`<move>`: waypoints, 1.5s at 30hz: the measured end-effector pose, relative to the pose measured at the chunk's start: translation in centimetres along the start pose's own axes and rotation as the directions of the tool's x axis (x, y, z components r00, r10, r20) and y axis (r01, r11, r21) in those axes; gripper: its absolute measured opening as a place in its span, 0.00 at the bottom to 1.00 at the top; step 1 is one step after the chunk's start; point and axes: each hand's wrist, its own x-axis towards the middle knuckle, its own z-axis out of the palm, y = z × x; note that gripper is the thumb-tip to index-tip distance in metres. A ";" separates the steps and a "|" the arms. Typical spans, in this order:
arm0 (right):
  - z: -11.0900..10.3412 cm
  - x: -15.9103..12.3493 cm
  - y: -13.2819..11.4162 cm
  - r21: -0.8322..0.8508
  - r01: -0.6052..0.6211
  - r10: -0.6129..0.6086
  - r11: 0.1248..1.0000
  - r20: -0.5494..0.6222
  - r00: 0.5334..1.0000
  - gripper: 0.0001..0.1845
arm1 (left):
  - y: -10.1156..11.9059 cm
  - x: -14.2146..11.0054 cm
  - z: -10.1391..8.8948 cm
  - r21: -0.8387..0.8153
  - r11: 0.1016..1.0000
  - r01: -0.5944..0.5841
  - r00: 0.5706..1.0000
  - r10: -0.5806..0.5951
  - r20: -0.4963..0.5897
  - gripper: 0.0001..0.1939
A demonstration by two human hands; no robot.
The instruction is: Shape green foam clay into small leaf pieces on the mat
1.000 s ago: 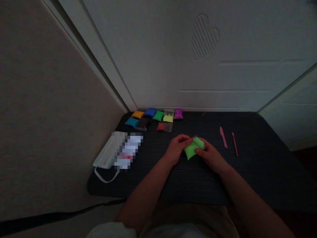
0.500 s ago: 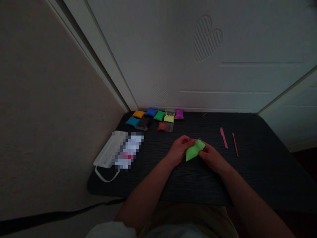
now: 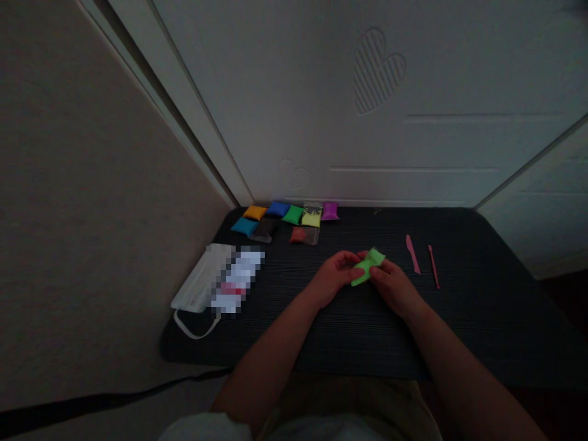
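Observation:
Between my hands is a light-green packet of modelling clay in a clear plastic bag, held just above the dark table. My left hand is closed on its left side, thumb across the front. On the right side, my right hand pinches the packet with its thumb in front; the fingers behind are partly hidden. The packet tilts, its upper end pointing up and to the right. To the right of my hands lie a pink plastic knife and a thin pink modelling stick.
Several clay packets lie at the table's back left, among them orange, purple and a partly filled red one. A white pouch with a strap and a blurred-out sheet are at left. A white panel rises behind the table.
The green packet has been turned and bunched up, showing less of its face now. My left thumb has slid down over its front. The other things stay where they were.

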 end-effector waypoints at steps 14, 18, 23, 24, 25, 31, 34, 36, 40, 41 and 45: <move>-0.2 0.1 0.5 -0.127 0.066 -0.075 0.990 -0.064 0.995 0.11 | 0.1 0.1 0.2 -0.046 0.999 -0.026 1.000 0.025 -0.002 0.14; -0.4 0.2 0.7 -0.176 0.092 -0.107 0.980 -0.078 0.991 0.10 | -0.1 0.2 0.1 -0.042 0.999 -0.029 1.000 0.029 0.004 0.14; -0.7 0.3 1.1 -0.207 0.129 -0.151 0.970 -0.091 0.984 0.10 | -0.1 0.3 0.1 -0.019 0.999 -0.029 0.999 0.029 0.013 0.14; -0.7 0.3 1.1 -0.209 0.134 -0.156 0.969 -0.093 0.983 0.10 | -0.1 0.3 0.1 -0.012 1.000 -0.028 1.000 0.028 0.013 0.14; -0.7 0.3 1.2 -0.210 0.138 -0.161 0.968 -0.094 0.983 0.10 | -0.1 0.3 0.1 -0.007 1.000 -0.025 1.000 0.025 0.009 0.14; -0.5 0.3 1.1 -0.181 0.100 -0.119 0.978 -0.102 0.988 0.10 | 0.0 0.3 0.0 -0.020 1.000 0.007 1.000 -0.008 -0.017 0.13; -0.2 0.1 0.7 -0.144 0.066 -0.077 0.987 -0.068 0.995 0.14 | 0.1 0.2 -0.1 -0.089 0.995 0.045 0.999 -0.043 0.021 0.12; 0.1 -0.1 0.3 -0.111 0.050 -0.052 0.993 -0.015 0.999 0.17 | 0.2 0.2 -0.2 -0.125 0.989 0.074 0.997 -0.070 0.039 0.11; 0.5 -0.6 -0.3 -0.088 0.021 -0.015 0.996 0.068 0.998 0.23 | 0.2 0.1 -0.3 -0.187 0.974 0.132 0.990 -0.120 0.070 0.11; 0.6 -0.6 -0.3 -0.089 0.023 -0.017 0.996 0.071 0.997 0.24 | 0.3 0.1 -0.3 -0.199 0.969 0.144 0.988 -0.131 0.079 0.11; 0.7 -0.8 -0.4 -0.113 0.035 -0.026 0.993 0.076 0.997 0.24 | 0.4 -0.1 -0.4 -0.210 0.956 0.207 0.971 -0.174 0.164 0.14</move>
